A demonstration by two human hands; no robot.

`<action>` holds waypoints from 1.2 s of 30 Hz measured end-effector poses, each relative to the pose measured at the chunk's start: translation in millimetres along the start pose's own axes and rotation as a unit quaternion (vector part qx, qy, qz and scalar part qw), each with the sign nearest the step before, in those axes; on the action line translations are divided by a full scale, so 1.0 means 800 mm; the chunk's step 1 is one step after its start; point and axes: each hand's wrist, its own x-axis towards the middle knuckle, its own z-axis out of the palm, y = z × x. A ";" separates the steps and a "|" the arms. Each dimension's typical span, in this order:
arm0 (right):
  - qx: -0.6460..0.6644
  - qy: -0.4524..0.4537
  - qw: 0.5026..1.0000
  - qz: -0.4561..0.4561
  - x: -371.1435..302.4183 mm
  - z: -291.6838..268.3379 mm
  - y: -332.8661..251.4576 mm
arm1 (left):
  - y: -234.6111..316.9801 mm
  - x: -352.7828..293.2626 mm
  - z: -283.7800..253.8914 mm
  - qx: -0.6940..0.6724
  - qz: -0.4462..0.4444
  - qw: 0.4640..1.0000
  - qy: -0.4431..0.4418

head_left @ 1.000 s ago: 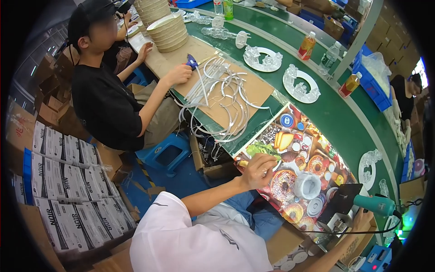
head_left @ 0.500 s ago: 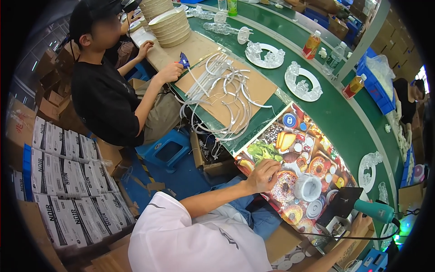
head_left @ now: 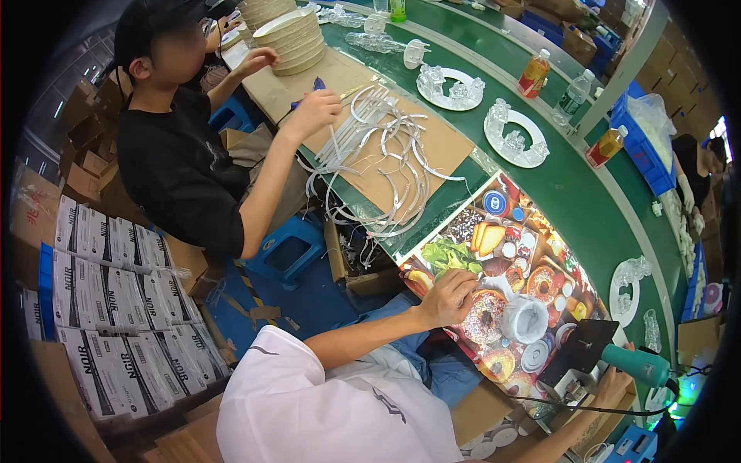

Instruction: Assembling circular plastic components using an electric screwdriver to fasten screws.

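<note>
My left hand (head_left: 449, 299) is closed over a tabletop mat (head_left: 488, 315) printed with pictures of doughnuts, bread and lettuce. Whatever its fingers hold, if anything, is hidden. To its right stands a round white tub (head_left: 525, 319) with a crinkled, translucent lining. At the lower right, my right hand (head_left: 615, 386) is beside a teal heat gun (head_left: 637, 364) with a black cable. The gun's body and the hand's angle hide most of those fingers. A dark square plate (head_left: 584, 344) sits at the gun's front end, above a metal box-like fixture (head_left: 573, 386).
A co-worker in black (head_left: 177, 154) holds a blue glue gun (head_left: 319, 83) at left, near white curved strips (head_left: 386, 162) on cardboard. White rings with clear pieces (head_left: 515, 139) and drink bottles (head_left: 534, 73) stand on the green table (head_left: 571, 208). A blue stool (head_left: 287, 247) is below.
The co-worker's hand with the glue gun has shifted right and the gun has turned; their other hand has risen toward the stacked plates. My right hand has moved slightly; my left stays in place.
</note>
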 end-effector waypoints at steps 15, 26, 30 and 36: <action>0.034 -0.022 0.999 0.005 0.002 0.001 0.025 | -0.004 -0.002 0.004 0.011 0.002 1.000 0.003; 0.021 -0.052 0.998 0.034 0.008 -0.005 -0.008 | -0.003 -0.001 0.003 0.013 0.005 1.000 -0.005; 0.042 -0.037 0.998 0.028 0.006 0.002 -0.018 | -0.004 -0.001 0.003 0.016 0.005 1.000 -0.008; 0.039 0.018 0.999 -0.018 0.005 0.007 -0.022 | 0.000 0.000 0.004 0.011 0.006 1.000 -0.009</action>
